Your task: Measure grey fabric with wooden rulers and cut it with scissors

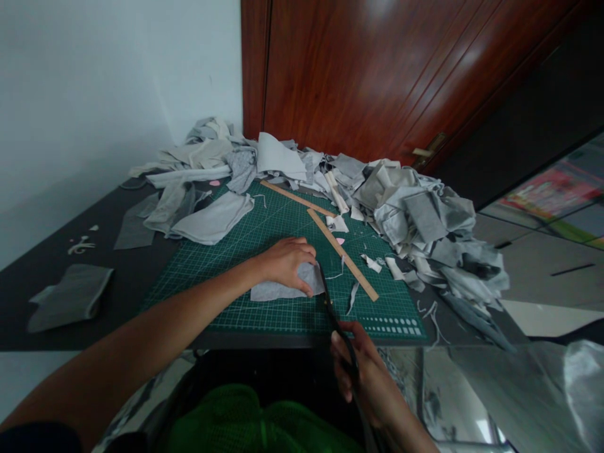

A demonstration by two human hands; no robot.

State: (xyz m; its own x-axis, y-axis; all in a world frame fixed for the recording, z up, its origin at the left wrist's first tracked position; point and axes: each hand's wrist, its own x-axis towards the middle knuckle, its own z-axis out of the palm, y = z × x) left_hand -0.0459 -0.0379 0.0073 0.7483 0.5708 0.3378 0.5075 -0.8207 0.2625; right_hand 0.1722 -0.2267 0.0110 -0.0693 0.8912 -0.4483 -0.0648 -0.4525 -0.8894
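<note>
A grey piece of fabric (278, 291) lies on the green cutting mat (221, 251). My left hand (290, 264) grips its right part, thumb and fingers closed about the cloth. In my right hand (361, 365), at the front edge of the table, is a pair of black scissors (334, 318). The blades point away from me and reach the right edge of the fabric, close to my left fingertips. Whether the blades are apart or together is hard to tell. A thin fabric strip (352, 297) lies just right of the scissors.
Two wooden rulers, one nearer (344, 255) and one farther (297, 198), lie on the mat. A large heap of fabric scraps (415, 214) fills the right side; more cloth (202, 154) is piled at the back left. A folded grey piece (70, 299) lies on the left.
</note>
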